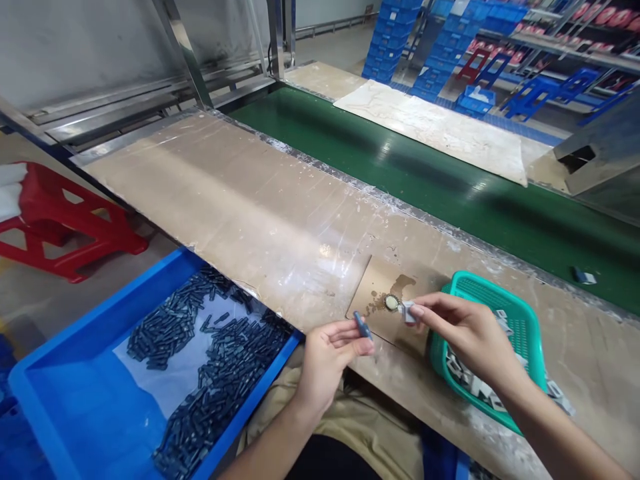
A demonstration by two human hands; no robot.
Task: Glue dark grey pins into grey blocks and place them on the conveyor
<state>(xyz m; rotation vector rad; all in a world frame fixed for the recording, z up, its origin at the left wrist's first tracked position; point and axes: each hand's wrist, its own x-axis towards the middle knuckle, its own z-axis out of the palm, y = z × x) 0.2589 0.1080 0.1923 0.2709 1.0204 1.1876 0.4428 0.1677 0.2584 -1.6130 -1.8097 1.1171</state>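
Observation:
My left hand (pixel 333 353) pinches a small dark blue-grey piece (pixel 363 325) between thumb and fingers, above the table's front edge. In my right hand (pixel 467 330) is a small light grey part (pixel 409 312), gripped by the fingertips over a brown board (pixel 373 287). Just left of that part, a small round container (pixel 391 303) with pale contents sits on the wet-stained board. A green basket (pixel 535 333) of light grey parts stands under and beside my right wrist. Many dark pieces (pixel 235 360) lie in a blue bin (pixel 75 387) at the lower left.
Beyond the brown tabletop (pixel 225 193) runs a green conveyor belt (pixel 340 137) with one small dark-and-light piece (pixel 584 275) on it. A red stool (pixel 75 213) stands at the left. Stacked blue crates (pixel 393 40) and blue stools (pixel 530 97) are in the background.

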